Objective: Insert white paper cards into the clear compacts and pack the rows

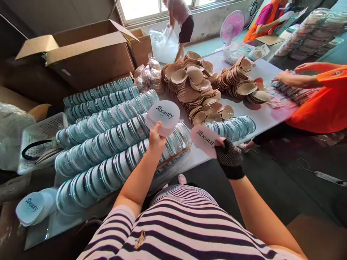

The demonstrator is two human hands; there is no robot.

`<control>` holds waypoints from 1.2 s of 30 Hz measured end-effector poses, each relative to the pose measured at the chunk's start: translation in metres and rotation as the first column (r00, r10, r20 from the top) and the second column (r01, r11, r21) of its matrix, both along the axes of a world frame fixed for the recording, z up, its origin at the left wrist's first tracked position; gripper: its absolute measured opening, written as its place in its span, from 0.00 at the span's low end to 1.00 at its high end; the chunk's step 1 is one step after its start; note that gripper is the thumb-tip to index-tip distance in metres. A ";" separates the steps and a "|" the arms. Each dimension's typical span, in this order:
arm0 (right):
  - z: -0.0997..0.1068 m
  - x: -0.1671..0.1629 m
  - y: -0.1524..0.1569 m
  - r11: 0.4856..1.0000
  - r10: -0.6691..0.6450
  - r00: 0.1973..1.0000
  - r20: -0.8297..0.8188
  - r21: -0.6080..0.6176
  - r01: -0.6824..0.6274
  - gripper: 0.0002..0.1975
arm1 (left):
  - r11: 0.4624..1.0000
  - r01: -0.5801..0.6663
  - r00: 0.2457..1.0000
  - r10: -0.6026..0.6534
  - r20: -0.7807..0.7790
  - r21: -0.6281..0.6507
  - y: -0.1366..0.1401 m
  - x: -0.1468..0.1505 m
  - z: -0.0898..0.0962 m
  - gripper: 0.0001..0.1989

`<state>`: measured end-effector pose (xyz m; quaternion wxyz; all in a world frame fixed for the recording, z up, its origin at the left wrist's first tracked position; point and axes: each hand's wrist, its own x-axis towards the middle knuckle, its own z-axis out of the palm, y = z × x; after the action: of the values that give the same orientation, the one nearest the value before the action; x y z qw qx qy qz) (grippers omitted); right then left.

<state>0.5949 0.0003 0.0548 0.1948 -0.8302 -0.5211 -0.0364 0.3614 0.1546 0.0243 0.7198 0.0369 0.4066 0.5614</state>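
My left hand (pixel 157 139) is bare and closed on a small stack of white rounded cards (pixel 163 115) printed "beauty" in dark letters. My right hand (pixel 230 156), in a black fingerless glove, pinches a pinkish-looking printed card (pixel 204 141) of similar shape; whether it is one or several I cannot tell. Under my left forearm run long rows of clear round containers (pixel 108 171) lying on their sides. A shorter row of clear containers (pixel 233 127) lies just beyond my right hand. Past both hands is a heap of beige, skin-toned cups (pixel 187 92).
More printed cards (pixel 31 209) lie at the lower left, near a white plastic basket (pixel 58 124). An open cardboard box (pixel 92 59) stands behind the rows. At right, a co-worker in orange (pixel 325 104) handles stacked items. A pink fan (pixel 232 27) and another person (pixel 180 18) are farther back.
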 end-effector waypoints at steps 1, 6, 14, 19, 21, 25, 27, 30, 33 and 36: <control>-0.001 -0.003 -0.007 0.995 0.083 0.996 0.035 -0.059 -0.080 0.21 | 1.000 0.008 1.000 -0.008 0.028 0.005 0.010 0.011 0.000 0.19; -0.008 -0.023 -0.013 0.920 0.324 0.945 0.043 -0.246 -0.304 0.23 | 0.993 0.048 0.998 -0.043 0.051 -0.108 0.025 0.049 -0.016 0.17; -0.019 -0.050 0.064 0.697 0.320 0.944 -0.083 -0.654 -0.294 0.21 | 0.988 0.013 0.998 -0.003 0.065 -0.157 0.021 0.050 -0.031 0.17; -0.003 -0.048 0.068 0.628 0.237 0.966 -0.107 -0.741 -0.236 0.17 | 0.983 0.014 0.996 0.002 0.086 -0.184 0.022 0.051 -0.035 0.18; -0.002 -0.046 0.067 0.639 0.242 0.964 -0.108 -0.730 -0.242 0.15 | 0.984 0.013 0.996 0.003 0.092 -0.177 0.022 0.052 -0.036 0.18; -0.021 -0.051 0.078 0.691 0.205 0.972 -0.112 -0.687 -0.225 0.14 | 0.985 0.025 0.995 -0.009 0.097 -0.172 0.022 0.052 -0.038 0.18; -0.034 -0.056 0.081 0.699 0.198 0.973 -0.119 -0.678 -0.225 0.15 | 0.984 0.026 0.996 -0.011 0.088 -0.176 0.022 0.051 -0.038 0.19; -0.048 -0.064 0.075 0.694 0.215 0.971 -0.106 -0.683 -0.229 0.18 | 0.985 0.032 0.997 -0.018 0.078 -0.172 0.021 0.051 -0.038 0.20; -0.055 -0.066 0.066 0.692 0.243 0.966 -0.094 -0.681 -0.240 0.19 | 0.986 0.038 0.997 -0.027 0.074 -0.162 0.020 0.051 -0.038 0.21; -0.058 -0.059 0.065 0.711 0.194 0.969 -0.153 -0.659 -0.246 0.16 | 0.987 0.019 0.998 -0.009 0.059 -0.161 0.019 0.051 -0.037 0.20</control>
<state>0.5358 0.0651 -0.0034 -0.0965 -0.7769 -0.5865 0.2078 0.4122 0.1741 -0.0124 0.7358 -0.0350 0.4295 0.5224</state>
